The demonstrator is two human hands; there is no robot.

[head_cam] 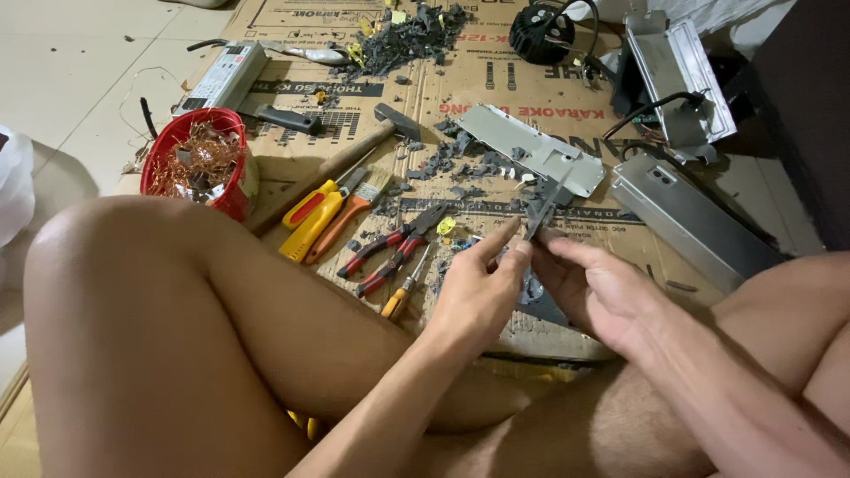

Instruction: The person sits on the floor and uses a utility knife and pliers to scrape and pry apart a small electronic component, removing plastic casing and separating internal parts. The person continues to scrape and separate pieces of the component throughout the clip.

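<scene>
Grey metal strip [544,202] pinched by both hands' fingertips [516,250]

Thin grey metal strip [542,205] (tilted upright) pinched at its base.

**Obscured and cut-off items, head view**

Left hand [478,288] and right hand [589,288] cover the lower part of the thin metal strip [542,205]; grip point not visible. Dark part [536,296] betw. the hands mostly hidden, kind can't be told. Screwdriver [403,288] tip lost among debris. Grey scrap pile [403,35] too small to sort. Black round unit [542,31] and cardboard [292,164] cut off at top edge. White bag [13,181] cut off at left edge.
</scene>
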